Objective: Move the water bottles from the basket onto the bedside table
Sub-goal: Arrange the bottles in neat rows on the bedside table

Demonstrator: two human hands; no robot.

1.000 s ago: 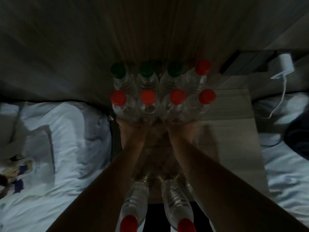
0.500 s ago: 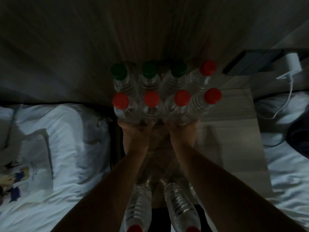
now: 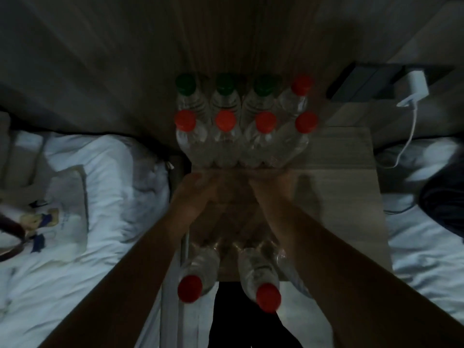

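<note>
Two rows of clear water bottles stand upright at the back of the wooden bedside table (image 3: 346, 197). The back row (image 3: 226, 96) has three green caps and one red; the front row (image 3: 226, 136) has red caps only. My left hand (image 3: 198, 189) and my right hand (image 3: 268, 187) lie low on the table just in front of that row, a narrow gap from the bottle bases, holding nothing. Closer to me stand two more red-capped bottles (image 3: 198, 272) (image 3: 261, 275), between my forearms. A third bottle (image 3: 293, 272) is partly hidden behind my right forearm. No basket is in view.
A white charger (image 3: 415, 89) with its cable hangs at the back right beside a dark box (image 3: 361, 81). White bedding flanks the table, with a cartoon-print pillow (image 3: 57, 217) on the left and a dark garment (image 3: 444, 204) on the right. The room is dim.
Both hands have drawn back a little from the bases of the front row, which they touched before. The bottles stand as they did.
</note>
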